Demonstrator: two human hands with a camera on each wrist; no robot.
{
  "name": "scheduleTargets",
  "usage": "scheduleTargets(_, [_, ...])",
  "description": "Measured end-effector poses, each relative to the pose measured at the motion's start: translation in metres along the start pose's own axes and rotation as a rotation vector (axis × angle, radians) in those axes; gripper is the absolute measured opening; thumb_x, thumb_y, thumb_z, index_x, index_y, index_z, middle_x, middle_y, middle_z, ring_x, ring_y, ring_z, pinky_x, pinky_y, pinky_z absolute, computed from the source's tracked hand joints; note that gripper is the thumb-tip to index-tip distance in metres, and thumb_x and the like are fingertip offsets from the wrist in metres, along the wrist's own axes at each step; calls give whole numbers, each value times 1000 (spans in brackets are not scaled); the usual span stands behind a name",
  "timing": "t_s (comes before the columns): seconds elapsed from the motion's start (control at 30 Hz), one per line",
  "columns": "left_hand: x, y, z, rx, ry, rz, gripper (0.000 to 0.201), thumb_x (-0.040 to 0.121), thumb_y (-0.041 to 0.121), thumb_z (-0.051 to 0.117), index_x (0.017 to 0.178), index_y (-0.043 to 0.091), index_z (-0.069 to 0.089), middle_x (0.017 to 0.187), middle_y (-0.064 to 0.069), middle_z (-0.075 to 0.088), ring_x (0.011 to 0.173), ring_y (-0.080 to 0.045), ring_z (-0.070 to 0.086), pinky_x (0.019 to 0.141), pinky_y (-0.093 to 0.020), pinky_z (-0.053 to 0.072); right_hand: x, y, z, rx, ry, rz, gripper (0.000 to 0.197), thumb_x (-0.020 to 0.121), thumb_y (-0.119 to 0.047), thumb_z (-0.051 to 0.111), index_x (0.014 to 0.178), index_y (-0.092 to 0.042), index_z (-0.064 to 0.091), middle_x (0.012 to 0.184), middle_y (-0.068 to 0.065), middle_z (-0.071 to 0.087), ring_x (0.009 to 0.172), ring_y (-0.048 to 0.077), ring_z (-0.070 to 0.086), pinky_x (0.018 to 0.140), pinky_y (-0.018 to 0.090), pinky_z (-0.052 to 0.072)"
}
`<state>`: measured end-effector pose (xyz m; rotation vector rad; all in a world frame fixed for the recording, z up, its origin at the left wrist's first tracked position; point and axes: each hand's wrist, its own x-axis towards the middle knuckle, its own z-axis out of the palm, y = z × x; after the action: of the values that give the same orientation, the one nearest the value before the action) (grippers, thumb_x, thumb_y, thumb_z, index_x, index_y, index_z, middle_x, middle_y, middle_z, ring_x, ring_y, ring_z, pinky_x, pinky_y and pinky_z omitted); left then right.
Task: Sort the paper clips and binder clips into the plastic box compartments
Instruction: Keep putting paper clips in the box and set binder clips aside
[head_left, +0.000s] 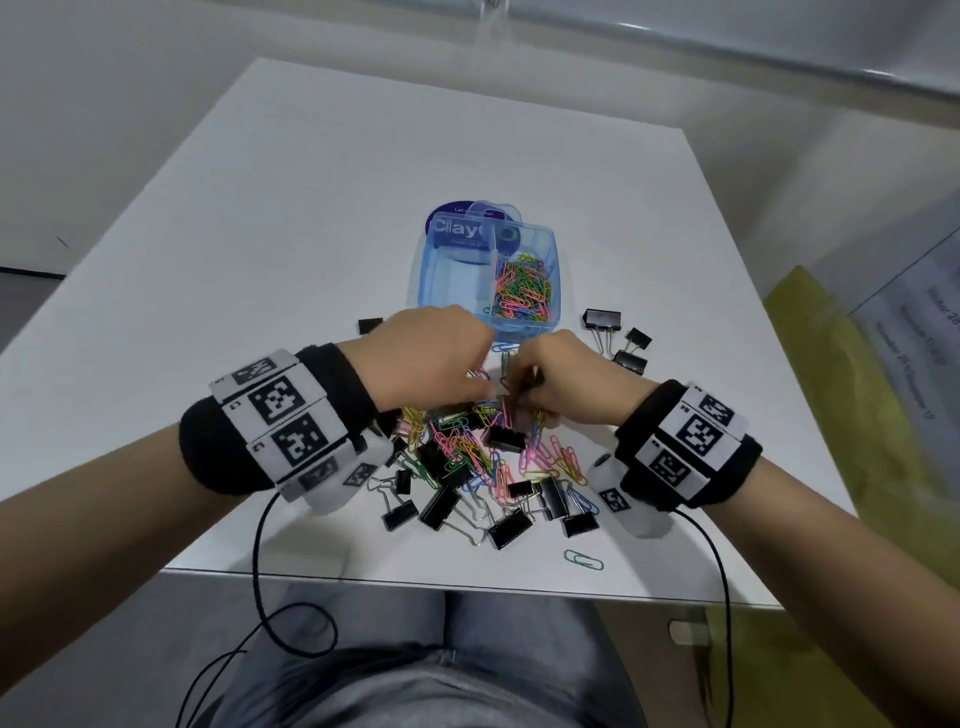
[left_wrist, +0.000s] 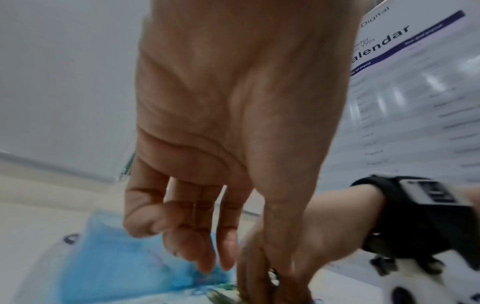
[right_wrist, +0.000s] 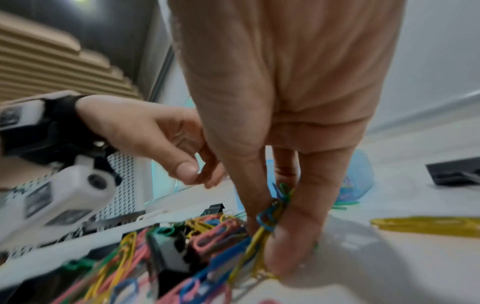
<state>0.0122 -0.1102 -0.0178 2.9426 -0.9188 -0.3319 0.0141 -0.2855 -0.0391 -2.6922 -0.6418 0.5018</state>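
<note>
A blue plastic box (head_left: 555, 270) stands mid-table. Its right compartment holds coloured paper clips (head_left: 522, 291); the left compartment (head_left: 454, 283) looks bare. In front of it lies a mixed pile (head_left: 467, 457) of paper clips and black binder clips (head_left: 505, 439). My right hand (head_left: 524, 384) is over the pile's far edge and pinches a small bunch of paper clips (right_wrist: 270, 214) between thumb and fingers. Close beside it, my left hand (head_left: 470, 366) hovers with loosely curled fingers (right_wrist: 213, 176); nothing shows between them and the thumb.
The box lid (head_left: 470, 228) lies behind the box. More binder clips (head_left: 602, 319) sit right of the box, and one (head_left: 370, 326) lies to its left. A lone paper clip (head_left: 584, 560) rests near the table's front edge (head_left: 467, 582). Cables hang from both wrists.
</note>
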Motion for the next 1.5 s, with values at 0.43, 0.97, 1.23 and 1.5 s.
scheduleTargets(0.43, [11,44,11,53,-104,47,51,80,59,61,72,15,37,63,5,30,69,-22,45,59,-31,36,11,12,-75,426,395,178,11,76,12,63,74,2,68,65,15,63,45,15,64,44,19,53])
scheduleTargets(0.97, [18,26,13,-72,-68,78,13,81,17,63,89,9,57,91,-7,59,86,-29,59,67,-38,49,-6,21,-53,130,239,222,21,80,7,59,94,-5,70,84,9,65,61,18,63,58,27,57])
scheduleTargets(1.23, [16,-6,-12,-329,62,-3,14,77,25,76,82,15,68,70,8,62,65,-9,58,55,-18,40,-29,16,-2,-142,-30,191,41,78,12,49,112,-8,59,101,8,40,88,28,53,70,29,35])
scheduleTargets(1.5, [6,-50,-32,-424,96,-200,11,83,20,70,78,9,69,68,-7,72,59,-22,70,57,-34,60,-9,-12,-1,-65,-56,-106,50,82,10,49,129,-5,52,134,13,45,123,27,43,101,40,39])
